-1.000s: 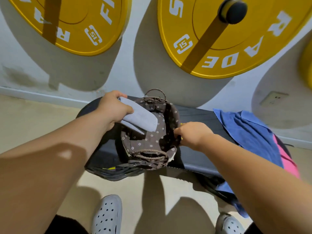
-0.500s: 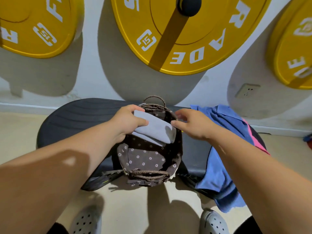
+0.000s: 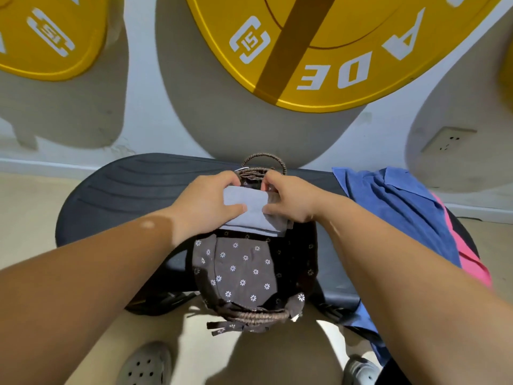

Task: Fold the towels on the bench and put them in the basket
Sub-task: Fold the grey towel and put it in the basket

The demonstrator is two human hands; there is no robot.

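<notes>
Your left hand (image 3: 205, 202) and right hand (image 3: 293, 202) each pinch the folded grey towel (image 3: 248, 211) over the far end of the basket (image 3: 258, 315) on the bench (image 3: 133, 195). It seems partly inside. A blue towel (image 3: 402, 212) lies just right.

Soft matt grey cloth of the folded towel (image 3: 248, 208); coiled wicker basket (image 3: 258, 315), floral fabric lining (image 3: 238, 270); ribbed matt black bench (image 3: 133, 190); smooth yellow plate (image 3: 361, 23), upper right.
</notes>
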